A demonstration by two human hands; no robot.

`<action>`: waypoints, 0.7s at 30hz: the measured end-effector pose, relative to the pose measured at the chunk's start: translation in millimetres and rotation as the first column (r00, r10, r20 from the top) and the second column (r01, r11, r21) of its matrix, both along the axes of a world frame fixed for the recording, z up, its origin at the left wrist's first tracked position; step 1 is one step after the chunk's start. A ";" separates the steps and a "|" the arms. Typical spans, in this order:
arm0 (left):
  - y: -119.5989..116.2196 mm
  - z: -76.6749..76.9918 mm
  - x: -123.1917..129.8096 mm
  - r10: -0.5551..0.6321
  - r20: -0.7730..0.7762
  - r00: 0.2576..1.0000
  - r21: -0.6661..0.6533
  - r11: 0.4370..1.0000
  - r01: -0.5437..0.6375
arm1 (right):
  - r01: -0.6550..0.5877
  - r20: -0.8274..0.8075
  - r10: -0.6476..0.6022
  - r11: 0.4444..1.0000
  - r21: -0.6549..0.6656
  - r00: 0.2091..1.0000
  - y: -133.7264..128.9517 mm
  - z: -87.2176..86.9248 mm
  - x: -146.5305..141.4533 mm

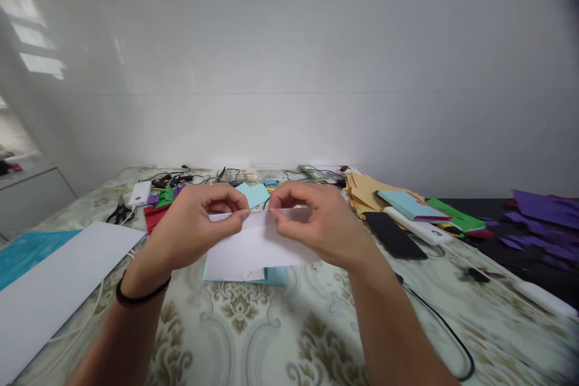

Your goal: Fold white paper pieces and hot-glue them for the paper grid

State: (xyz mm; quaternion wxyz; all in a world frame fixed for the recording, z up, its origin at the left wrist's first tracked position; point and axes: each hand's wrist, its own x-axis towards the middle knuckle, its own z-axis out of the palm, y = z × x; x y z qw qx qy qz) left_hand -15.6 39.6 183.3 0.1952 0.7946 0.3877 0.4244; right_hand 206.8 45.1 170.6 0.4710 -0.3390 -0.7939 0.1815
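Both hands (268, 220) pinching white paper (260, 247)

Thumbs and forefingers grip its upper edge; folding looks underway, the sheet not yet flat.

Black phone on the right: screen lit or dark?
Dark: the black phone shows a plain black upper face, with nothing lit on it.

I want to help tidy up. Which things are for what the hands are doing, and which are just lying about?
In use:
left hand
right hand
white paper they pinch
probably light blue paper beneath

Seemingly just lying about:
black phone
tan paper
purple scraps
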 end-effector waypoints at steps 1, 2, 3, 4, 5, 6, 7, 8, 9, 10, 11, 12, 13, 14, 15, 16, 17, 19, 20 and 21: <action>0.0 0.2 -3.5 0.000 0.013 1.000 -0.018 1.000 0.000 | 0.012 -0.004 -0.012 1.000 -0.002 1.000 0.9 0.6 3.7; 0.0 0.7 -7.8 -0.002 0.028 1.000 -0.047 0.999 0.003 | 0.023 -0.008 -0.023 1.000 -0.005 1.000 2.0 1.3 7.8; 0.0 1.5 -12.9 -0.005 0.043 0.999 -0.083 0.997 0.009 | 0.034 -0.014 -0.034 0.999 -0.007 0.999 3.2 1.8 12.2; -0.1 2.6 -18.6 -0.006 0.061 0.998 -0.122 0.992 0.014 | 0.046 -0.020 -0.046 0.999 -0.009 0.999 4.4 2.3 16.6; -0.3 3.9 -24.6 -0.003 0.082 0.997 -0.159 0.987 0.016 | 0.061 -0.026 -0.061 0.998 -0.012 0.998 5.5 2.7 20.7; -0.5 5.4 -30.5 0.014 0.099 0.995 -0.178 0.984 0.004 | 0.082 -0.033 -0.082 0.997 -0.016 0.996 6.6 3.0 24.1; -0.6 7.1 -35.7 0.051 0.126 0.991 -0.157 0.987 -0.031 | 0.103 -0.039 -0.104 0.994 -0.021 0.994 7.6 3.2 26.7; -0.8 8.7 -39.9 0.090 0.154 0.984 -0.127 0.989 -0.070 | 0.121 -0.045 -0.122 0.992 -0.027 0.991 8.4 3.3 28.1; -0.9 10.1 -42.4 0.133 0.196 0.972 -0.078 0.990 -0.120 | 0.131 -0.050 -0.132 0.991 -0.031 0.990 8.9 3.2 28.2; -0.9 11.2 -43.0 0.166 0.227 0.960 -0.025 0.986 -0.165 | 0.128 -0.052 -0.129 0.991 -0.035 0.990 9.1 3.0 27.1; -0.9 11.8 -41.7 0.185 0.233 0.955 0.020 0.981 -0.195 | 0.116 -0.047 -0.117 0.993 -0.037 0.992 9.1 2.6 24.8; -0.8 11.8 -38.5 0.189 0.207 0.960 0.056 0.977 -0.205 | 0.096 -0.035 -0.097 0.995 -0.036 0.995 8.8 2.1 21.6; -0.6 11.1 -33.7 0.183 0.155 0.971 0.073 0.978 -0.196 | 0.079 -0.021 -0.080 0.996 -0.035 0.997 8.4 1.5 17.8; -0.2 9.8 -27.8 0.155 0.067 0.986 0.068 0.985 -0.160 | 0.059 -0.003 -0.059 0.998 -0.034 0.998 7.9 0.8 13.7; 0.3 8.1 -21.3 0.119 -0.010 0.993 0.041 0.992 -0.119 | 0.041 0.013 -0.041 0.999 -0.031 0.999 7.3 0.0 9.9; 0.8 6.0 -14.9 0.073 -0.055 0.996 0.008 0.997 -0.073 | 0.025 0.024 -0.025 0.999 -0.026 0.999 6.8 -0.7 6.5; 1.2 3.9 -9.0 0.024 -0.081 0.996 -0.017 1.000 -0.025 | 0.009 0.031 -0.009 1.000 -0.019 0.999 6.3 -1.4 3.8; 1.5 -0.1 0.2 -0.003 -0.119 0.993 -0.034 0.999 -0.001 | -0.012 0.034 0.012 1.000 0.002 0.999 5.5 -2.5 0.4; 1.2 -1.6 3.3 -0.004 -0.126 0.992 -0.032 0.999 0.000 | -0.018 0.034 0.018 1.000 0.013 0.999 5.0 -2.8 -0.5; 0.7 -2.7 5.4 0.000 -0.132 0.991 -0.024 1.000 -0.003 | -0.022 0.036 0.021 0.999 0.023 0.999 4.5 -3.1 -1.0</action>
